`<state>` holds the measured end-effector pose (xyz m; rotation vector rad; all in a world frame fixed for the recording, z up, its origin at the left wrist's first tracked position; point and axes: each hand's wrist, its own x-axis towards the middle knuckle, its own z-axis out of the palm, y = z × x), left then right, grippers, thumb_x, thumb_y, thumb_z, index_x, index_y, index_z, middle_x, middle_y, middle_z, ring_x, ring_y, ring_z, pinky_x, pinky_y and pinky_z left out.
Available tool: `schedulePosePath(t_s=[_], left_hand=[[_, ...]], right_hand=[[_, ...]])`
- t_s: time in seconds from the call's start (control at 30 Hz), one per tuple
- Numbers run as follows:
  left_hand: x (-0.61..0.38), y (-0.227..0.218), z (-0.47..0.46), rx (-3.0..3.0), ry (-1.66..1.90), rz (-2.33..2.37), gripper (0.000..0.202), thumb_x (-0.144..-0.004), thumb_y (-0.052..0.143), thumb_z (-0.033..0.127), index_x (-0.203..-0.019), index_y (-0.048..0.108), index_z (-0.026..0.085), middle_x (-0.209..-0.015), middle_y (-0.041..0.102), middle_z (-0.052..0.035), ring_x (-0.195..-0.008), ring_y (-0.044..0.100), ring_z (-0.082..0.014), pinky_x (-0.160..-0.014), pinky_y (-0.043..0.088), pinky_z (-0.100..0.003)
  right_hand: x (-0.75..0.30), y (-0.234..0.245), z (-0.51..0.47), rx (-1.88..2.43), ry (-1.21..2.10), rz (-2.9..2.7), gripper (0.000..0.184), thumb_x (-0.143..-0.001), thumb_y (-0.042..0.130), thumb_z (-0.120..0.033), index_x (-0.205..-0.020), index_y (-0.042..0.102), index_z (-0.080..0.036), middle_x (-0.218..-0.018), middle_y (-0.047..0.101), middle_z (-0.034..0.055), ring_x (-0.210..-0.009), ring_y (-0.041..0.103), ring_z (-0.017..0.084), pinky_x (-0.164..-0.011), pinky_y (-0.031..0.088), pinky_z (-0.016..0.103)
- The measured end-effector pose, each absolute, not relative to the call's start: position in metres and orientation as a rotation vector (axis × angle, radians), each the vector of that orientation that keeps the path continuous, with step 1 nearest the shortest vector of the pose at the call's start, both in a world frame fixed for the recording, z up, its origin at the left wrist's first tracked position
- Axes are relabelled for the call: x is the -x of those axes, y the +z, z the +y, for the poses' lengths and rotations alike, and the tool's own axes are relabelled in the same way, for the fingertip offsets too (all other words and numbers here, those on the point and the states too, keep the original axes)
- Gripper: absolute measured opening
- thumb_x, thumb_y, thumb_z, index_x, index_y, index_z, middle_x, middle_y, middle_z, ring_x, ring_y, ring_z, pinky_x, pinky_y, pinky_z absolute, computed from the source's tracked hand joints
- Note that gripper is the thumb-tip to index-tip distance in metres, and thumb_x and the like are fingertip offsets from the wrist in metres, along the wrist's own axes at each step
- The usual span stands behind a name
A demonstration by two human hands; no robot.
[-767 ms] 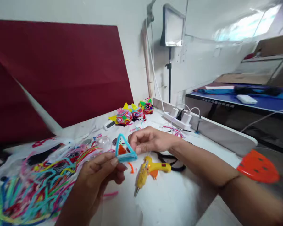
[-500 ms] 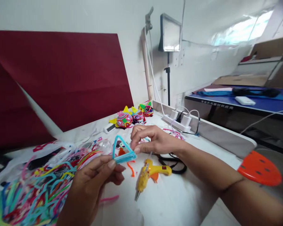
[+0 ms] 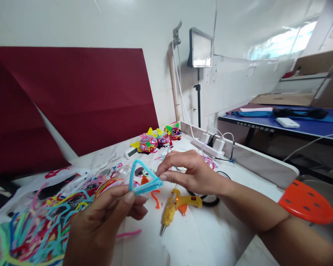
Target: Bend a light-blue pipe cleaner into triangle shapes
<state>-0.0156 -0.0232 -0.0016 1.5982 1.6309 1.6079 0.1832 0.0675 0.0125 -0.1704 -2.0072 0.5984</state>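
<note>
Light-blue pipe-cleaner triangle [image 3: 143, 180], fuzzy, bent closed with doubled base, held upright above the table, lower left corner and right corner pinched between fingertips, apex pointing up.

single head-worn view, forward and down, close over the table [image 3: 199, 236]
</note>
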Motion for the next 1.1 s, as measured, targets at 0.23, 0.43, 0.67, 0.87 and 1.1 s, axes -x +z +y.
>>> schedulePosePath(t_s=[0.23,0.43,0.67,0.87,1.1], left_hand=[[0.014,0.000,-0.025,-1.577,1.589,1.718,0.021,-0.074,0.065,0.043,-0.084,0.066,0.024,-0.067,0.074,0.0027,-0.058,0.069,-0.0155,-0.059,0.058,-0.022],[0.009,-0.001,-0.022,-1.617,1.650,1.766,0.018,-0.075,0.064,0.043,-0.084,0.068,0.028,-0.067,0.073,0.0055,-0.058,0.069,-0.0151,-0.058,0.058,-0.022],[0.005,-0.007,-0.021,-1.578,1.683,1.814,0.021,-0.075,0.063,0.045,-0.084,0.066,0.026,-0.072,0.074,0.0033,-0.062,0.070,-0.0183,-0.062,0.059,-0.029],[0.000,-0.004,-0.022,-1.562,1.647,1.849,0.023,-0.075,0.064,0.043,-0.086,0.066,0.023,-0.072,0.075,0.0017,-0.064,0.071,-0.0188,-0.064,0.058,-0.028],[0.000,-0.005,-0.020,-1.544,1.661,1.831,0.021,-0.076,0.064,0.042,-0.087,0.066,0.024,-0.072,0.075,0.0034,-0.064,0.070,-0.0152,-0.065,0.056,-0.023]], right_hand=[[-0.174,0.005,0.065,0.390,0.941,-1.818,0.016,-0.081,0.065,-0.026,-0.090,0.071,-0.015,-0.081,0.071,0.0033,-0.071,0.063,0.011,-0.064,0.049,0.023],[-0.165,0.001,0.059,0.431,1.169,-1.637,0.019,-0.076,0.068,-0.028,-0.089,0.073,-0.015,-0.087,0.072,0.0058,-0.079,0.065,0.015,-0.073,0.053,0.028],[-0.154,-0.001,0.054,0.482,1.334,-1.418,0.024,-0.063,0.078,-0.024,-0.085,0.072,-0.016,-0.081,0.072,0.0036,-0.071,0.067,0.015,-0.066,0.056,0.028],[-0.151,-0.002,0.052,0.499,1.472,-1.319,0.026,-0.061,0.079,-0.025,-0.084,0.072,-0.015,-0.080,0.073,0.0048,-0.073,0.068,0.016,-0.070,0.056,0.031],[-0.148,-0.004,0.052,0.508,1.528,-1.254,0.026,-0.059,0.081,-0.028,-0.082,0.073,-0.016,-0.076,0.073,0.0034,-0.072,0.069,0.016,-0.071,0.056,0.031]])
